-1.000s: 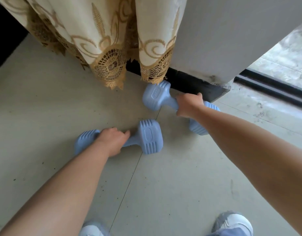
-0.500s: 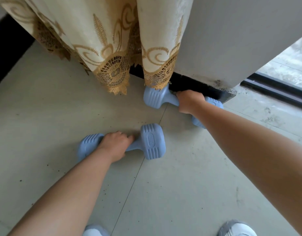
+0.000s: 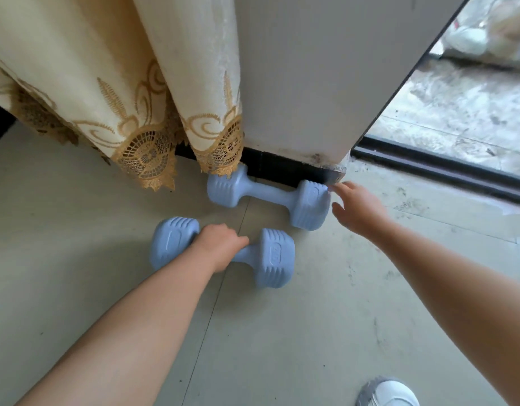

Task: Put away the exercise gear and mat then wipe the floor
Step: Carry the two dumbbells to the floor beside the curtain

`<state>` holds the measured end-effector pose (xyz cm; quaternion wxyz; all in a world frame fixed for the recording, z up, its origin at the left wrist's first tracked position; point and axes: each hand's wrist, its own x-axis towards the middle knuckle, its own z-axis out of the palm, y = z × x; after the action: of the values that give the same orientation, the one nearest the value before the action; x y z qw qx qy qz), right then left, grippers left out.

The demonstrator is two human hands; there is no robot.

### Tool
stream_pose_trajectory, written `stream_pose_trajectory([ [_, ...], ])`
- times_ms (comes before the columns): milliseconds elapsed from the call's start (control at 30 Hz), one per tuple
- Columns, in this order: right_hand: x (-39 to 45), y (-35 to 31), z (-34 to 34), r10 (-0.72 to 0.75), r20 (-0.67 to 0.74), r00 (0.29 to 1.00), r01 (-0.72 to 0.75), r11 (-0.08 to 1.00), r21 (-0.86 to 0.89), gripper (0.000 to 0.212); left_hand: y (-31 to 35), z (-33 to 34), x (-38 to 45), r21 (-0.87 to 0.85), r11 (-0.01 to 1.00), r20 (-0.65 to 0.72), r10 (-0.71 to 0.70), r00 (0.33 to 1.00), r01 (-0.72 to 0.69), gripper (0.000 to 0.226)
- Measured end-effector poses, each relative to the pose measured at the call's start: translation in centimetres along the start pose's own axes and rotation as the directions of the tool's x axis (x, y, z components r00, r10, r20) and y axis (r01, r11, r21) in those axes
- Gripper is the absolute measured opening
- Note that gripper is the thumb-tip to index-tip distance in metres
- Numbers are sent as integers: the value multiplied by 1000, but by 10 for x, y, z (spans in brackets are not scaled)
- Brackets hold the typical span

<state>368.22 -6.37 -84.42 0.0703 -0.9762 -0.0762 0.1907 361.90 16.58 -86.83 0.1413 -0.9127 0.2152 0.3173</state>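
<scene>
Two light blue dumbbells lie on the pale tiled floor [image 3: 282, 332]. The far dumbbell [image 3: 267, 197] rests against the black skirting at the foot of the wall, its left end under the curtain hem. My right hand [image 3: 357, 209] hovers just right of its right end with fingers spread, holding nothing. The near dumbbell [image 3: 273, 259] lies in front of it. My left hand [image 3: 220, 247] grips its handle, which it mostly hides.
A cream curtain with gold lace hem [image 3: 147, 159] hangs at the back left. A grey wall corner [image 3: 311, 83] stands behind the dumbbells. A dark sliding-door track [image 3: 446, 174] runs right, with a dirty balcony floor beyond. My shoe [image 3: 387, 394] shows at the bottom.
My right hand has let go of the far dumbbell, which now lies against the skirting, and has drawn back to the right. My left hand has moved its dumbbell closer to the wall.
</scene>
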Motion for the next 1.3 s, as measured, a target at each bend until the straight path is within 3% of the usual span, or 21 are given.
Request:
stream_pose_trajectory([
  [133, -20, 15, 4, 25, 106, 994, -12, 993, -114, 47, 16, -20, 15, 36, 997, -21, 73, 997, -73, 39],
  [433, -30, 13, 13, -17, 198, 980, 40, 993, -112, 44, 29, -29, 29, -2, 997, -26, 82, 996, -82, 35],
  [667, -24, 9, 10, -19, 201, 979, 35, 996, -77, 46, 29, -29, 33, -22, 997, -31, 74, 997, -74, 35],
  [867, -21, 4, 9, 18, 140, 990, 5, 987, -159, 37, 27, -26, 33, 10, 997, 1, 83, 997, -83, 38],
  [1000, -20, -7, 9, 30, 103, 994, -16, 990, -138, 35, 15, -33, 23, 20, 996, -69, 86, 994, -85, 38],
  [1133, -34, -28, -12, 76, 143, 987, -66, 995, -73, 34, 12, -53, -12, -171, 985, -152, -48, 987, 21, 34],
  [1300, -81, -67, -83, 26, 206, 978, -10, 997, -78, 41, 8, -104, -87, -353, 926, -114, -185, 976, 134, 34],
])
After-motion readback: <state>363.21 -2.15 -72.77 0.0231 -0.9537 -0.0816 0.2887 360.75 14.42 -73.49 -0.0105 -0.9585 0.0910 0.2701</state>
